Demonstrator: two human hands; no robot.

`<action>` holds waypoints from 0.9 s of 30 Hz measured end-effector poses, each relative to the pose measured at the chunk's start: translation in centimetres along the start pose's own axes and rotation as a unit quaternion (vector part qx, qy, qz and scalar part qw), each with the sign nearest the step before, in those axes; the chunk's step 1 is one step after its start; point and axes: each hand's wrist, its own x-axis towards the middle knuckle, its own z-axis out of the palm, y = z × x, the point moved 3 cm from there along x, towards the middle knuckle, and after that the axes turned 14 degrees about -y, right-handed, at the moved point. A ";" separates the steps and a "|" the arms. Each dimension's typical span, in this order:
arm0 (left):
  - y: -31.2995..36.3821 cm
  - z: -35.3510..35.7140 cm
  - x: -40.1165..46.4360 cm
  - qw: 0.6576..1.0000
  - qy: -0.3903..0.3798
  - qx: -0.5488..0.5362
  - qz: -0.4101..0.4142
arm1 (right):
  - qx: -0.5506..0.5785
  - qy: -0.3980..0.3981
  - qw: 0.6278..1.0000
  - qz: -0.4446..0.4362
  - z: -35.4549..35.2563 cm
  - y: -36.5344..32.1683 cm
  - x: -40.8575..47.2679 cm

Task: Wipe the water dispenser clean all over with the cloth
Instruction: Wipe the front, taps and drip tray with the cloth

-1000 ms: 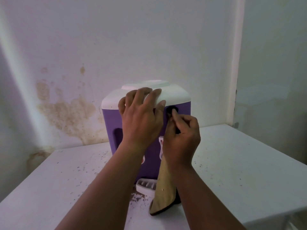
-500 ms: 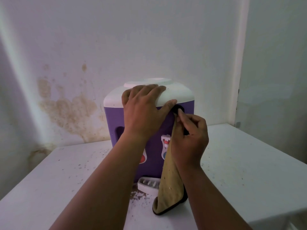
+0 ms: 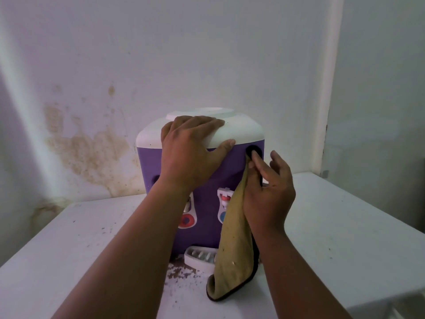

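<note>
Here, a purple water dispenser [image 3: 202, 187] with a white top is stood on a white table [image 3: 345, 226], close to a stained wall [image 3: 87, 153]. The left hand [image 3: 190, 153] is laid flat on the white top, fingers straight and close together, thumb on the purple front. A yellow cloth [image 3: 234, 245] is pinched by the right hand [image 3: 269, 192] and pushed with one finger into a dark round hole near the top right corner. The cloth's end is draped down onto the table. A small white drip tray [image 3: 197, 259] is partly hidden by the cloth; what is inside cannot be made out. One tap is partly covered by the left wrist.
</note>
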 end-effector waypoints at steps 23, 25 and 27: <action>0.0 0.2 -0.6 0.999 0.046 -0.024 0.010 | 0.008 0.060 0.998 -0.023 -0.3 -0.1 1.2; 0.1 0.1 -0.8 0.998 0.051 -0.024 0.010 | 0.000 0.061 0.998 -0.028 -0.1 0.5 0.2; 0.3 0.1 -1.0 0.998 0.056 -0.027 0.010 | 0.005 0.062 0.998 -0.022 0.0 1.5 -1.3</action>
